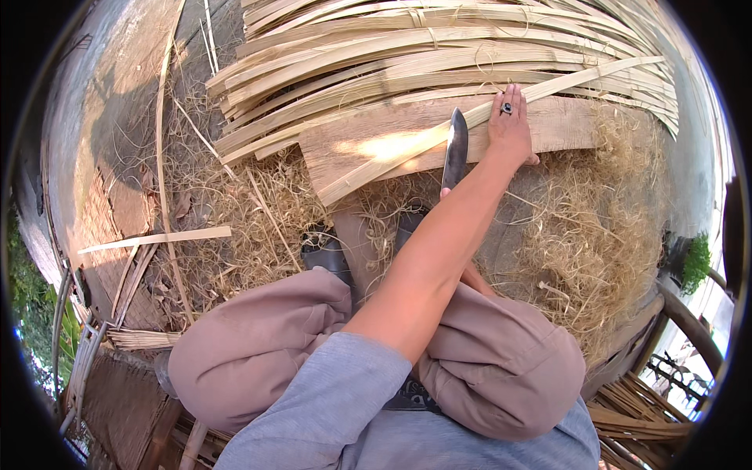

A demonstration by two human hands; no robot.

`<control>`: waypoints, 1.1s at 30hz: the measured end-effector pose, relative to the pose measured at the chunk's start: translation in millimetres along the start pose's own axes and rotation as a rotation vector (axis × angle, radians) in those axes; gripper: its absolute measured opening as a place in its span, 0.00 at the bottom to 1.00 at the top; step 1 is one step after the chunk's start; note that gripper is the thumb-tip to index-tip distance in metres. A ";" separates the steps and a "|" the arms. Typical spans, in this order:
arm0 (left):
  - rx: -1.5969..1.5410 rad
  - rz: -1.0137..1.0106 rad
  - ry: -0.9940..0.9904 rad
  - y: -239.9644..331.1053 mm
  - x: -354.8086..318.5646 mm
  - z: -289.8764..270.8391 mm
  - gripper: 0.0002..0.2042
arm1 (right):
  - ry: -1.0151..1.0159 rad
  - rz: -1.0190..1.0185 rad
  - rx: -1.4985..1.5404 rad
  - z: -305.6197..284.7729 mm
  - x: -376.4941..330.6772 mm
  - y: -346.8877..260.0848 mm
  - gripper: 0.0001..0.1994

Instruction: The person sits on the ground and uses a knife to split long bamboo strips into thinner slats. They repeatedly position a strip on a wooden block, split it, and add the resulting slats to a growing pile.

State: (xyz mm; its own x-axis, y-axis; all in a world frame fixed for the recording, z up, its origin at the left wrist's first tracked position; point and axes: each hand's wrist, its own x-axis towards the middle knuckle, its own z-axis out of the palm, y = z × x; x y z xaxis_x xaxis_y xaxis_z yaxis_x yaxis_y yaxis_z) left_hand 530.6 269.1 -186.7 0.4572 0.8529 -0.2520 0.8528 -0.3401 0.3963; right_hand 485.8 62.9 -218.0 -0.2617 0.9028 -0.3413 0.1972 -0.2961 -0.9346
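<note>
A long pale bamboo strip (415,146) lies slantwise across a wooden board (329,145). My left hand (511,125), with a dark-stoned ring, rests on the strip toward its far right part, fingers stretched out and pressed down. The left arm reaches across to the right, over my right one. A broad-bladed knife (456,147) points away from me, its blade over or against the strip, left of my left hand. At the knife's base a bit of my right hand (445,192) shows; the left forearm hides the rest of it and the handle.
Many split bamboo strips (352,70) lie in a wide row beyond the board. Curly shavings (580,235) heap on the ground at right and left. A loose strip (157,239) lies at left. My bent knees (258,341) flank the near side; cut strips (642,411) sit at lower right.
</note>
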 end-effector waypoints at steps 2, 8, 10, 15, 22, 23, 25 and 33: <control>0.009 -0.010 0.019 1.2 -0.8 0.6 0.70 | -0.026 -0.073 -0.114 16.2 -13.3 2.8 0.15; -0.063 0.016 0.008 -6.1 -4.5 6.0 0.70 | -0.238 0.024 0.391 16.8 -8.9 16.9 0.15; -0.030 0.016 0.011 5.6 -0.7 -4.8 0.70 | -0.261 -0.039 0.334 20.7 -5.8 46.7 0.16; -0.065 0.027 -0.008 -12.4 2.0 3.5 0.69 | -0.206 -0.176 -0.421 41.9 -21.5 19.8 0.21; -0.005 -0.016 -0.093 0.1 5.4 -8.2 0.67 | 0.114 -0.014 -0.137 -10.3 13.7 -18.7 0.19; 0.001 -0.005 -0.076 -2.7 5.3 -6.8 0.67 | 0.087 -0.063 -0.174 -3.0 9.1 -15.5 0.19; 0.001 0.018 -0.042 -7.5 5.5 -2.0 0.67 | -0.002 -0.147 -0.265 16.3 -6.6 -9.1 0.18; -0.044 0.010 -0.064 -6.9 3.9 -4.9 0.66 | -0.042 -0.156 -0.246 5.7 -8.8 -12.2 0.16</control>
State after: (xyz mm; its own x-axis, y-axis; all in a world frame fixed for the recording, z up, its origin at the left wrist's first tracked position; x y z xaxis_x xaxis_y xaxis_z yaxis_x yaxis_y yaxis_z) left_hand 525.2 276.7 -186.1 0.4817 0.8221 -0.3035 0.8371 -0.3292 0.4369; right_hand 480.3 56.8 -204.1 -0.3444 0.9163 -0.2044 0.3739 -0.0659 -0.9251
